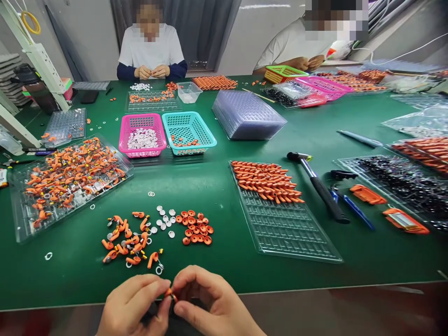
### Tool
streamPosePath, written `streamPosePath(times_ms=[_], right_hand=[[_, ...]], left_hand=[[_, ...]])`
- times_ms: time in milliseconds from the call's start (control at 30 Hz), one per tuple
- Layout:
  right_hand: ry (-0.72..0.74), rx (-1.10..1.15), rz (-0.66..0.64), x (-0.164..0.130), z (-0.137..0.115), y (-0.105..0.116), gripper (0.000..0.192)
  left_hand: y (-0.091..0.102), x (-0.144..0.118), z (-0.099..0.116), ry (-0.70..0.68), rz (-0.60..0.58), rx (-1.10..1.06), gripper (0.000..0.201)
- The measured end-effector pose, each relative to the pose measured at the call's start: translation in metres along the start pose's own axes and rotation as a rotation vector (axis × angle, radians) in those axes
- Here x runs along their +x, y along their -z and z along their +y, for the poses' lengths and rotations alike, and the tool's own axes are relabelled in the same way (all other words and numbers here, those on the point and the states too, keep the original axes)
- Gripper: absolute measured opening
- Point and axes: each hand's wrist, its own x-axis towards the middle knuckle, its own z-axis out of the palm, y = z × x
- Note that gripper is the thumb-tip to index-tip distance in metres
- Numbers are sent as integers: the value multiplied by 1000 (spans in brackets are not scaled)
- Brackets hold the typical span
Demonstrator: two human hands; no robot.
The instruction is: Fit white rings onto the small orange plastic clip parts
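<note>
At the table's front edge, my left hand [135, 305] and my right hand [213, 303] meet, pinching a small orange earbud part [169, 292] between thumbs and fingertips. The fingers hide most of it. Just beyond lies a loose pile of orange earbud housings [133, 240] with curved stems, some with wires and metal discs attached. To their right are several small white discs [163, 226] and a cluster of round orange caps [196, 228], many with their hollow side up.
A full tray of earbud housings [21, 228] sits left. Pink [122, 150] and turquoise [191, 150] baskets stand mid-table, near stacked clear trays [248, 116]. Right are a partly filled tray [294, 233], a hammer [325, 198] and blue-handled pliers [357, 212]. Two people sit opposite.
</note>
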Motion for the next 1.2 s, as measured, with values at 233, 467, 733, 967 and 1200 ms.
streamPosePath(times_ms=[233, 467, 733, 967, 1200], right_hand=[[317, -269, 121, 0, 5, 0, 18], [449, -330, 144, -1, 8, -4, 30], [477, -334, 182, -4, 9, -7, 33], [475, -274, 206, -4, 12, -10, 34], [503, -341, 201, -4, 11, -9, 37]], left_hand=[[-1, -3, -5, -86, -7, 71, 16], [-2, -3, -1, -63, 31, 117, 13], [-1, -16, -4, -42, 18, 182, 17], [9, -12, -3, -164, -62, 306, 21], [6, 9, 5, 8, 12, 41, 14]])
